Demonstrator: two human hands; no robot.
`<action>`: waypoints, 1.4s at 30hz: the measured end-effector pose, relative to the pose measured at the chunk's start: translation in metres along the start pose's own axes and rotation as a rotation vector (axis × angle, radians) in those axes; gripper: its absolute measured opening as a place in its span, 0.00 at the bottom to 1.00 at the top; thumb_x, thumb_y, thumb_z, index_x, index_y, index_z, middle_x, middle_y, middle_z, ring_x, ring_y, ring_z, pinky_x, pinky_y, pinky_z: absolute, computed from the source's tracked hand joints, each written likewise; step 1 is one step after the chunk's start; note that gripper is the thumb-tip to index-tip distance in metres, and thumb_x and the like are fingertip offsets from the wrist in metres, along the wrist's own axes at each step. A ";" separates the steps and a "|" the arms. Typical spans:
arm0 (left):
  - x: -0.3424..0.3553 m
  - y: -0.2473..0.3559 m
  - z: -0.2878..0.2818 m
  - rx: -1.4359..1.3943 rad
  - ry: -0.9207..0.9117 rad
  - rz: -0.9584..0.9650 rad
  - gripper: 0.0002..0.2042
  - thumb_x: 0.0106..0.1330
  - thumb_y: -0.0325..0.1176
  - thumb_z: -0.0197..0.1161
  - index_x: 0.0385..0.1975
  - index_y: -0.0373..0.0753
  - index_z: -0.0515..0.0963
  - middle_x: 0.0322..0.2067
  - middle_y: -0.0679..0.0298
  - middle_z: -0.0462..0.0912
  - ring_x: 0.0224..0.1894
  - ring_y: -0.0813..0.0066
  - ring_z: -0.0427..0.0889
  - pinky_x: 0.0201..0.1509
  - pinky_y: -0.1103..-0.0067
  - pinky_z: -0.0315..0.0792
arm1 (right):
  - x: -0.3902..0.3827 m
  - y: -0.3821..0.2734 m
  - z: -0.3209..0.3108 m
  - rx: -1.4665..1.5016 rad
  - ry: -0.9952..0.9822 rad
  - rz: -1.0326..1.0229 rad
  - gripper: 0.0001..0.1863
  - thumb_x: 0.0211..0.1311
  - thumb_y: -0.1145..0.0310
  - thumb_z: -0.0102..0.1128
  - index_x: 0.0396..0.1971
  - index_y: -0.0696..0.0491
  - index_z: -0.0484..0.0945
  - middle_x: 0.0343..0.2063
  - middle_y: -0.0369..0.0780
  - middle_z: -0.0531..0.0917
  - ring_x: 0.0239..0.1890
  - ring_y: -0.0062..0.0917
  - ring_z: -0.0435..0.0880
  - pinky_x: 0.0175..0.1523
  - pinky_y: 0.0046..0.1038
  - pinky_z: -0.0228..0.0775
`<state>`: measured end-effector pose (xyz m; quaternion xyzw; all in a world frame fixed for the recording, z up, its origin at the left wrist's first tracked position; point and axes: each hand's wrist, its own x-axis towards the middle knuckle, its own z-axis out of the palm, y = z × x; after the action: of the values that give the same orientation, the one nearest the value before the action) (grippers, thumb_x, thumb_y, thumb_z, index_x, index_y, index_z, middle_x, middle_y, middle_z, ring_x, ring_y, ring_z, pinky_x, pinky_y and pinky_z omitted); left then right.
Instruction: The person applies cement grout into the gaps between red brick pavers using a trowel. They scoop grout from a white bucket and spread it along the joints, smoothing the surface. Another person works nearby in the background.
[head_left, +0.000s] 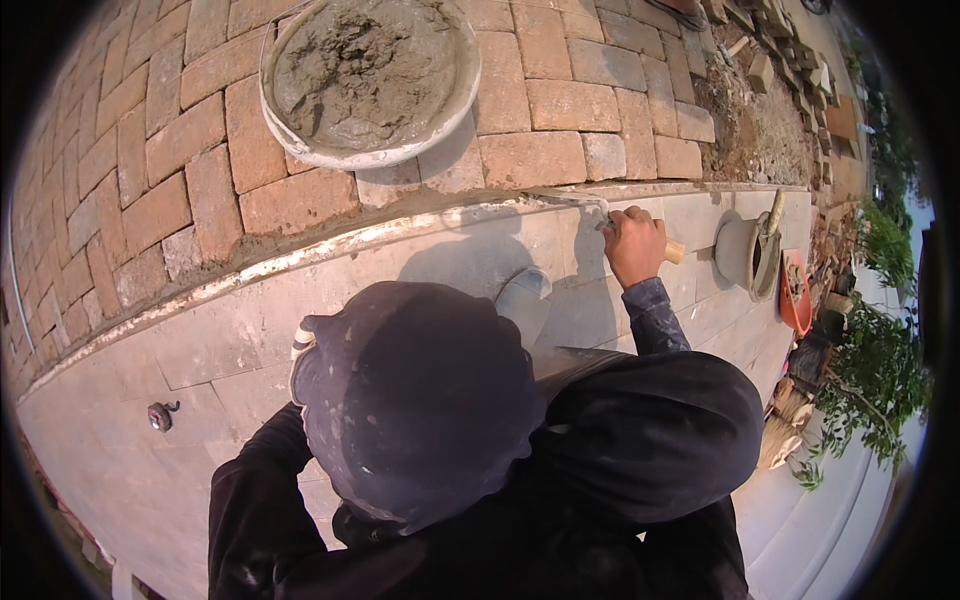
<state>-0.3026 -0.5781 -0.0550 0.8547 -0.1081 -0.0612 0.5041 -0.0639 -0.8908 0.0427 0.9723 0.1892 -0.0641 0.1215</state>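
My right hand (634, 243) is closed on a trowel with a wooden handle (674, 250); its metal blade (565, 197) lies along the narrow mortar-smeared strip (255, 255) where brick paving meets pale grey tiles. Above this joint stands a white basin (368, 160) heaped with wet grey mortar (365, 75). My knees in dark trousers (415, 400) fill the lower middle, and my left hand is hidden behind the left one. A pale rounded thing (520, 300), partly covered, shows between my knees.
Herringbone brick paving (160, 140) spans the top left. A small tape measure (160, 417) lies on the tiles (230, 340) at left. At right stand a grey bucket (740, 255) with a stick and an orange container (795, 295). Stacked bricks (760, 70), dirt and leafy branches (870, 380) lie beyond.
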 end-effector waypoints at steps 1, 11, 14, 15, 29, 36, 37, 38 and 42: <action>-0.002 0.000 0.000 0.005 0.002 -0.002 0.04 0.60 0.31 0.67 0.30 0.40 0.81 0.27 0.59 0.80 0.33 0.56 0.81 0.37 0.64 0.74 | 0.001 0.002 0.005 0.037 0.024 0.018 0.09 0.51 0.66 0.72 0.33 0.49 0.87 0.31 0.38 0.84 0.41 0.33 0.82 0.46 0.38 0.65; 0.009 -0.010 -0.003 0.024 0.049 0.010 0.03 0.60 0.30 0.67 0.29 0.40 0.81 0.26 0.60 0.79 0.32 0.56 0.80 0.34 0.64 0.72 | -0.007 0.017 -0.009 0.114 0.073 0.003 0.11 0.50 0.66 0.73 0.35 0.50 0.87 0.31 0.38 0.83 0.41 0.33 0.82 0.46 0.37 0.66; 0.012 -0.007 -0.002 0.043 0.021 0.014 0.03 0.59 0.30 0.67 0.29 0.41 0.80 0.26 0.60 0.79 0.32 0.56 0.80 0.35 0.65 0.72 | -0.009 0.003 0.009 0.141 0.072 0.002 0.10 0.50 0.66 0.73 0.34 0.50 0.87 0.30 0.39 0.83 0.41 0.34 0.81 0.46 0.36 0.66; 0.012 -0.007 -0.004 0.056 0.016 0.013 0.03 0.59 0.30 0.67 0.29 0.41 0.80 0.26 0.60 0.79 0.31 0.56 0.80 0.35 0.64 0.72 | -0.008 0.002 0.013 0.156 0.069 0.014 0.10 0.50 0.66 0.73 0.34 0.50 0.87 0.30 0.39 0.82 0.41 0.34 0.81 0.46 0.37 0.66; 0.010 -0.007 -0.001 0.098 0.033 -0.004 0.03 0.60 0.30 0.66 0.28 0.40 0.80 0.26 0.60 0.79 0.30 0.56 0.79 0.34 0.64 0.72 | 0.006 0.034 0.026 0.183 0.100 -0.015 0.09 0.50 0.67 0.74 0.32 0.50 0.88 0.29 0.39 0.83 0.40 0.34 0.82 0.48 0.37 0.64; 0.013 -0.002 -0.005 0.098 0.047 -0.011 0.02 0.61 0.29 0.65 0.28 0.40 0.80 0.25 0.59 0.77 0.30 0.54 0.78 0.32 0.63 0.69 | 0.040 0.062 0.011 0.186 -0.078 -0.148 0.11 0.52 0.65 0.74 0.35 0.52 0.88 0.33 0.39 0.86 0.41 0.35 0.82 0.51 0.39 0.61; 0.014 -0.002 -0.005 0.095 0.045 -0.009 0.02 0.61 0.29 0.65 0.28 0.40 0.80 0.25 0.59 0.77 0.29 0.54 0.78 0.32 0.63 0.69 | 0.046 0.063 0.012 0.194 -0.033 -0.200 0.09 0.52 0.64 0.73 0.33 0.49 0.89 0.30 0.42 0.85 0.42 0.36 0.83 0.54 0.42 0.60; 0.016 -0.002 -0.004 0.093 0.042 -0.006 0.02 0.61 0.29 0.65 0.28 0.40 0.80 0.25 0.59 0.77 0.29 0.54 0.78 0.32 0.63 0.69 | 0.053 0.063 0.013 0.188 -0.057 -0.207 0.08 0.52 0.64 0.73 0.33 0.48 0.89 0.30 0.42 0.86 0.41 0.36 0.84 0.54 0.42 0.61; 0.015 -0.003 -0.003 0.105 0.028 -0.015 0.03 0.61 0.29 0.65 0.28 0.39 0.80 0.24 0.59 0.77 0.29 0.55 0.78 0.31 0.63 0.69 | 0.086 0.058 0.020 0.198 -0.119 -0.227 0.08 0.52 0.63 0.73 0.32 0.48 0.90 0.30 0.44 0.87 0.38 0.38 0.85 0.52 0.40 0.64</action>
<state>-0.2873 -0.5774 -0.0559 0.8815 -0.0978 -0.0473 0.4595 0.0357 -0.9176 0.0214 0.9464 0.2830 -0.1531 0.0282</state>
